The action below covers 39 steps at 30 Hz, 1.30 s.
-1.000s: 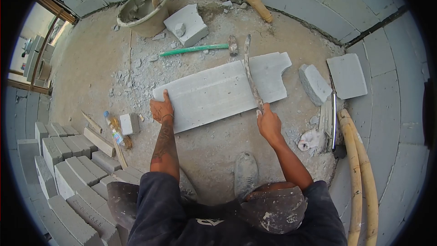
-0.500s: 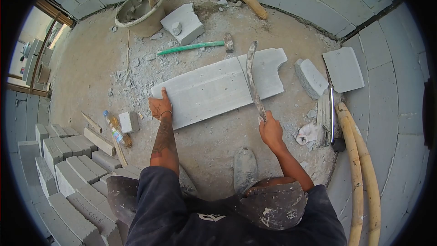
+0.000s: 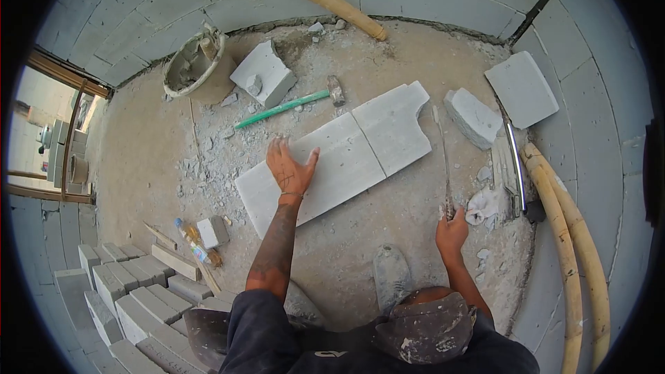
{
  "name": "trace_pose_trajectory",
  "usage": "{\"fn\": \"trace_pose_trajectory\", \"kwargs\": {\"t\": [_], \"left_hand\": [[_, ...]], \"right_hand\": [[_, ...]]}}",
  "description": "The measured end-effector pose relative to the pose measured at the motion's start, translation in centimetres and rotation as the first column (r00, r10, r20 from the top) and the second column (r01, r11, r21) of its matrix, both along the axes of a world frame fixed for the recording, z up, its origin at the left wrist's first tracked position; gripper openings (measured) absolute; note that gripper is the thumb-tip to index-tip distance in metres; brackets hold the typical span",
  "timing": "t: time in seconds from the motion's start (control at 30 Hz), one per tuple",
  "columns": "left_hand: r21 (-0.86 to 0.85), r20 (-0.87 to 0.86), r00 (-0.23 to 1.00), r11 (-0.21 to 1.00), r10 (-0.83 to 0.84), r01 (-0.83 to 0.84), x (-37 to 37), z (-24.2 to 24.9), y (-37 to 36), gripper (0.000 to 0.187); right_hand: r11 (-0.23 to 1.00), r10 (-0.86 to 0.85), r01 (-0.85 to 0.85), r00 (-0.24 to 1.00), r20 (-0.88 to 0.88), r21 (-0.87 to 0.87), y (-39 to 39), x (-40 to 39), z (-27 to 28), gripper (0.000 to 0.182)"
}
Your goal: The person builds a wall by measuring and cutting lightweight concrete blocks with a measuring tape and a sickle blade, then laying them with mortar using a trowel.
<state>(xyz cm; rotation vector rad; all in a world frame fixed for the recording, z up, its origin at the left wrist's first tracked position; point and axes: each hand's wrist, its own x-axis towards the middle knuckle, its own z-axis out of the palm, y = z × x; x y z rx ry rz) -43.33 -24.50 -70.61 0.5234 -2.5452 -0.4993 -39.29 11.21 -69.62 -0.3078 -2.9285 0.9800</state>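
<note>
A long pale concrete block [image 3: 325, 159] lies slantwise on the floor. A thin dark line crosses its width, and its right end has a curved notch. On the block's left part rests my left hand [image 3: 291, 172], fingers spread and palm down. My right hand [image 3: 451, 230] is closed around the lower end of a long, worn blade [image 3: 445, 159], seen nearly edge-on. That blade points away from me, to the right of the block and apart from it. Beyond the block lies a hammer [image 3: 294, 105] with a green handle.
A mortar bucket [image 3: 216, 79] and a broken block [image 3: 267, 76] stand at the back. Right are block pieces [image 3: 473, 119], a metal bar [image 3: 516, 166] and bamboo poles [image 3: 564, 249]. Stacked blocks [image 3: 149, 305] and a plastic bottle [image 3: 197, 241] lie left. Rubble [image 3: 208, 166] litters the floor.
My right hand has drawn the blade off the block and to the right. My left hand has moved from the block's left end onto its top, fingers now spread.
</note>
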Motion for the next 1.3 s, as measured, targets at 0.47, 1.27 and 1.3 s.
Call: {"fn": "trace_pose_trajectory", "kwargs": {"t": [0.47,1.27,1.3], "left_hand": [[0.016,0.343,0.839,0.895,-0.424,0.446,-17.5,-0.5,17.2,0.081],[-0.059,0.579,0.806,0.979,-0.124,0.194,5.3,5.7,5.9,0.061],[-0.008,0.671,0.731,0.985,-0.124,0.174,4.9,7.1,6.6,0.062]], "right_hand": [[0.958,-0.286,0.277,0.928,0.239,0.072,8.6,8.6,-3.0,0.04],[0.851,0.195,0.026,0.911,0.362,-0.524,3.1,4.9,-2.7,0.024],[0.852,0.189,0.033,0.911,0.366,-0.522,3.4,5.2,-2.8,0.024]]}}
